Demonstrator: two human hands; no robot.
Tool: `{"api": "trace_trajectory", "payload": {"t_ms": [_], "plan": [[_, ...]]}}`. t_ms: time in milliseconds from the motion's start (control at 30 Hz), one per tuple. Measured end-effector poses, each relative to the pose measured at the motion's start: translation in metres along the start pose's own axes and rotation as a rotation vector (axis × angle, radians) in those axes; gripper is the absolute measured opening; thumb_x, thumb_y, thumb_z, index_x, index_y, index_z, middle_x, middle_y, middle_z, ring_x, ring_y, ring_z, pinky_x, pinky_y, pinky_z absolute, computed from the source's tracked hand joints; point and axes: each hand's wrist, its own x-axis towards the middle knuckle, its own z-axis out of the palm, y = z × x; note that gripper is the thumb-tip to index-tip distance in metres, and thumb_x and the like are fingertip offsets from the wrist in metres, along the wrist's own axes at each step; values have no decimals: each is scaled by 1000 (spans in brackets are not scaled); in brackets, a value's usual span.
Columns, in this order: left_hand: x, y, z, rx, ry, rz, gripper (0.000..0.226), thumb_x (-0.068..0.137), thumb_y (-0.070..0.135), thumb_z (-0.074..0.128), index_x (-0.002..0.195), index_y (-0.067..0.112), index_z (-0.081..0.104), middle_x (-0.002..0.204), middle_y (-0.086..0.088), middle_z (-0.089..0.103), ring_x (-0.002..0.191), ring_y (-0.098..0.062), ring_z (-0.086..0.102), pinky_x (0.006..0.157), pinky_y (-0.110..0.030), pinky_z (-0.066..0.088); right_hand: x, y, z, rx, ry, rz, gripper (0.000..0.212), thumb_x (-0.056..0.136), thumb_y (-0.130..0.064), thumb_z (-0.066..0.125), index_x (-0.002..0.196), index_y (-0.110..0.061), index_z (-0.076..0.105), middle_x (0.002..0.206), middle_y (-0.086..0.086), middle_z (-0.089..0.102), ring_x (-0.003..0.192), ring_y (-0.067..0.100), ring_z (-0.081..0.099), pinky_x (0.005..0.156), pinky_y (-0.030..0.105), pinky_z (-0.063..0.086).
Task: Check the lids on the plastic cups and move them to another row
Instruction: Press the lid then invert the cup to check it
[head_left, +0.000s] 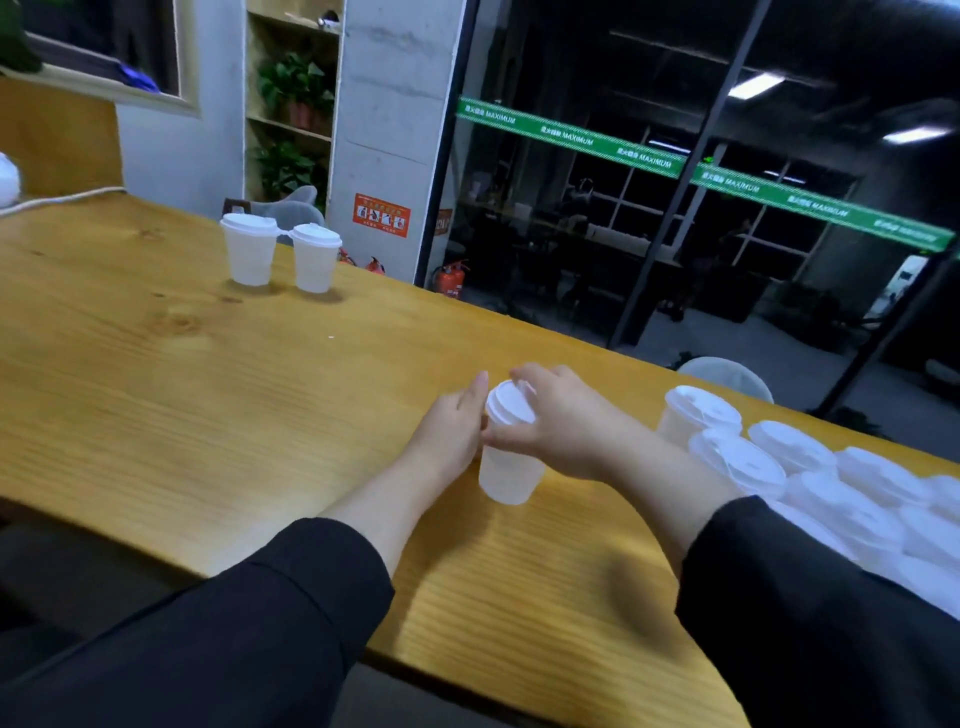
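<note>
White lidded cup (509, 447) at frame centre on worktop (156, 364): right hand (561, 421) grip clamped on lid, left hand (457, 421) flat against side. 2 moved cups (280, 254) upper left; many unchecked cups (810, 478) right.

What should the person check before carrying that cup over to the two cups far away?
1. Lid sits on the held cup: ok.
2. Lid pressed down all round: cannot tell.
3. Right hand grips the cup's top: ok.
4. Left hand steadies the cup's side: ok, fingers straight against it.
5. Room beside the two far cups: ok, bare table around them.
6. Crowded cups on the right out of the arm's way: not ok, the right sleeve lies against them.
</note>
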Motion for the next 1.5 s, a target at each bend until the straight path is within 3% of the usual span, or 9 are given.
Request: {"api": "trace_trajectory", "payload": {"t_ms": [167,333,467,700,933,1100,1267,1400,1500], "plan": [[-34,7,-2,-434,-147,-114,50,106,55,45,125,17,70,113,-8,76,101,-25,73,89,-46,60,-22,6,-17,372,178,61,86,76,-73,69,148,-36,42,142,-1,46,108,21,62,81,41,60],[-88,38,29,-890,-222,-388,49,97,55,63,125,15,73,101,-9,73,68,-23,67,58,-27,55,-69,5,-49,289,61,-117,89,74,-86,53,151,-44,35,145,-13,40,124,9,50,93,32,47],[-119,50,56,-874,-99,-550,38,88,48,70,109,18,76,87,-8,67,51,-21,50,36,-20,35,-103,12,-56,304,70,-220,64,81,-76,56,139,-48,50,142,-26,47,134,-3,42,104,26,38],[-155,47,99,-768,220,-330,30,97,44,63,104,17,73,78,0,72,62,-18,63,54,-29,45,-132,18,-37,467,290,58,48,94,-56,58,137,-36,59,141,-8,57,116,11,53,89,36,47],[-154,56,86,-671,-388,-528,34,98,48,56,101,19,73,76,-8,60,49,-15,52,35,-16,31,-163,50,-68,305,19,-258,75,79,-79,61,146,-51,43,149,-31,41,140,-6,39,115,31,37],[-164,70,101,-663,-173,-433,38,98,42,57,113,11,74,80,-7,68,58,-19,56,42,-22,38,-165,58,-52,365,328,-269,46,88,-57,63,132,-44,60,127,-28,55,124,-7,49,97,22,42],[-173,66,117,-673,122,-305,28,94,45,69,98,17,74,72,1,72,67,-20,62,60,-31,44,-160,58,-48,619,331,-17,42,92,-53,66,132,-39,62,132,-12,60,120,5,55,82,20,44],[-168,63,112,-713,-17,-368,33,95,46,67,106,16,75,85,-4,73,68,-21,64,56,-28,47,-162,63,-58,542,194,-83,84,76,-80,55,151,-46,40,143,-26,42,131,-4,40,95,23,40],[-163,67,100,-719,-294,-533,38,94,50,64,102,15,76,84,-9,66,56,-17,52,39,-17,37,-165,66,-62,427,138,-209,85,70,-83,60,147,-55,36,146,-32,42,136,-7,39,110,25,36]]}}
